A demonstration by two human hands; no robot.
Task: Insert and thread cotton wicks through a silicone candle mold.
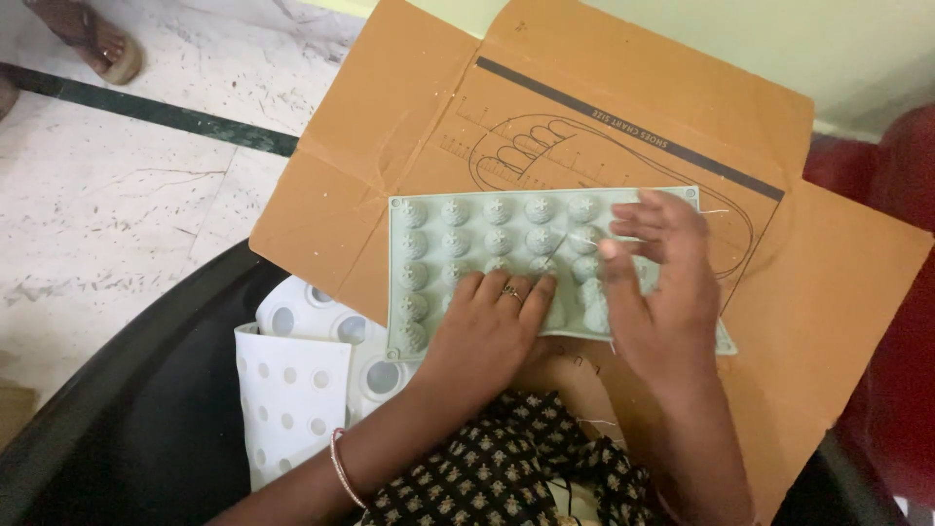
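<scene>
On the grey mould, both hands' fingers press flat.

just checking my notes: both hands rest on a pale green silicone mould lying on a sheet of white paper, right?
Not quite. In the head view both the left hand and right hand rest on the pale green silicone mould, but it lies on flattened brown cardboard, not white paper.

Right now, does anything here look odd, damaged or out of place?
Nothing looks damaged or spilled. The mould lies slightly askew on a flattened carton, with the left hand and right hand pressing on it. A thin thread strays by the right fingers.
</scene>
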